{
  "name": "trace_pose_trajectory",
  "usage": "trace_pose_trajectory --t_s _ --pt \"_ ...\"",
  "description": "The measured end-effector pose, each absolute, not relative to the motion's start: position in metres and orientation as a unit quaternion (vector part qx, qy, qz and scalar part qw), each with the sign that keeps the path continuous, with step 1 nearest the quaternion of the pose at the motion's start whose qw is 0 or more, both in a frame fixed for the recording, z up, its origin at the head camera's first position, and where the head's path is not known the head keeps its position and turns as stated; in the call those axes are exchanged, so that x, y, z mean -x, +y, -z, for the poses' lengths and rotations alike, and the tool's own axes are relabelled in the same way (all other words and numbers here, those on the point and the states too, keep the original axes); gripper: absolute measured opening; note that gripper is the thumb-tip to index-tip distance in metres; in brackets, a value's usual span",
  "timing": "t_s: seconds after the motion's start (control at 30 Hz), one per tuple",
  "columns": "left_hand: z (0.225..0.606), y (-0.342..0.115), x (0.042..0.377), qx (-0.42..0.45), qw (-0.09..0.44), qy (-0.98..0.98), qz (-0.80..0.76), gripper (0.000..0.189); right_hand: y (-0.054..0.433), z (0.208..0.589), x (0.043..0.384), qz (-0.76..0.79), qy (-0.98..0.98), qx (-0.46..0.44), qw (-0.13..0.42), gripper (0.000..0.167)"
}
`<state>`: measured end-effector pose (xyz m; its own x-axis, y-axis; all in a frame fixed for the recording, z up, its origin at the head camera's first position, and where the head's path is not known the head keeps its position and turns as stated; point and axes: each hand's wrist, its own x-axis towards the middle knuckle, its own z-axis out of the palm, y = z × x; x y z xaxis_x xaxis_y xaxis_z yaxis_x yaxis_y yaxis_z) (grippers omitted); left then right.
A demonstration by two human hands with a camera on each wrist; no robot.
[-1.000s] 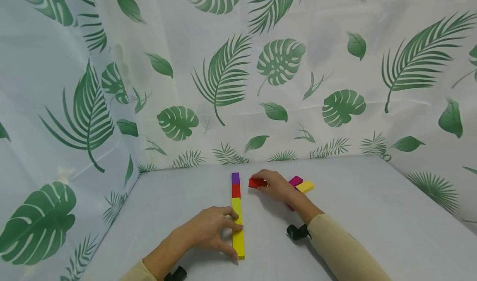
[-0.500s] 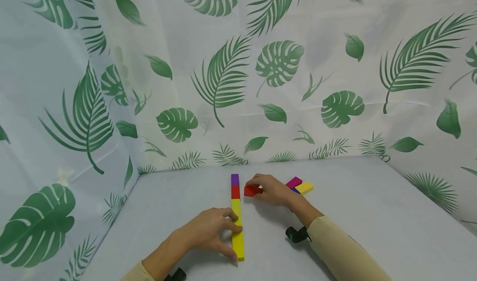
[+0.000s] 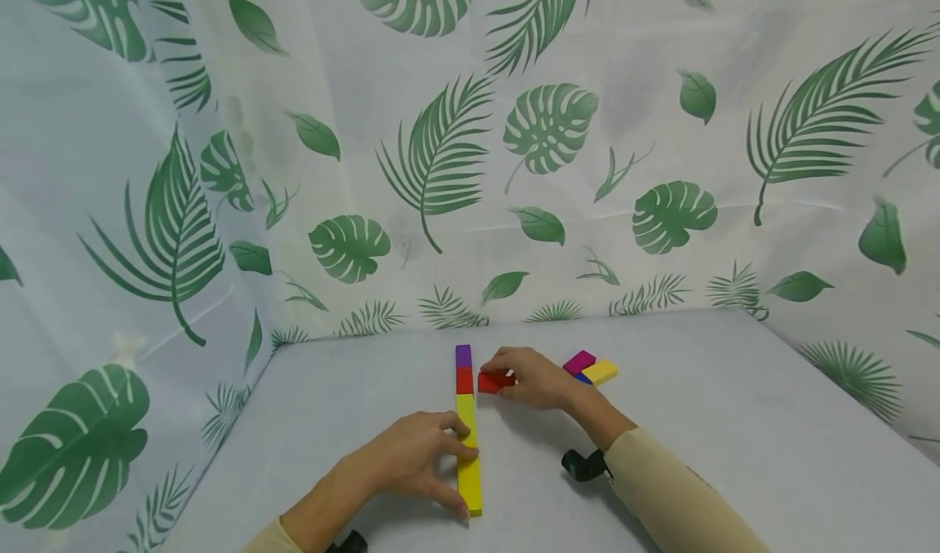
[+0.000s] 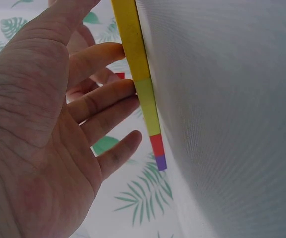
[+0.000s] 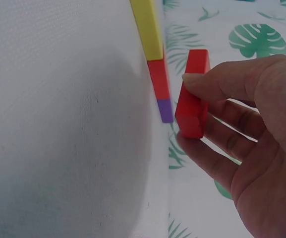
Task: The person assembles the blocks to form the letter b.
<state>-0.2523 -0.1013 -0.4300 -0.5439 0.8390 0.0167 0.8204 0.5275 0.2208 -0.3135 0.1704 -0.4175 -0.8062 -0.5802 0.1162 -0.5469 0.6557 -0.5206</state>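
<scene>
A straight row of blocks runs away from me on the table: a yellow block (image 3: 470, 492) nearest, then a second, lighter yellow block (image 4: 149, 109), a red block (image 3: 464, 380) and a purple block (image 3: 463, 356) at the far end. My left hand (image 3: 414, 457) rests along the left side of the row, its fingertips touching the yellow blocks and its thumb by the near end. Between thumb and fingers, my right hand (image 3: 534, 378) pinches another red block (image 5: 191, 96). That block is just right of the row's red one, with a narrow gap between them.
Behind the right hand lies a small pile with a magenta block (image 3: 580, 362), a yellow block (image 3: 602, 371) and a partly hidden blue block (image 3: 583, 378). A white cloth covers the table (image 3: 734, 439). Leaf-printed curtains (image 3: 470, 170) rise behind it and at both sides.
My right hand has brought its red block left and slightly nearer to me, closer to the row. The left hand stays where it was.
</scene>
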Motion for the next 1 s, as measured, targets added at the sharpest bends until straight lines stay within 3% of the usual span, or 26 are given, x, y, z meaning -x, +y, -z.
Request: trace_pose_trajectory --t_s 1.0 --pt "0.429 -0.100 0.251 -0.472 0.051 0.874 -0.101 0.069 0.166 0.436 0.315 0.244 0.912 0.321 0.077 0.039"
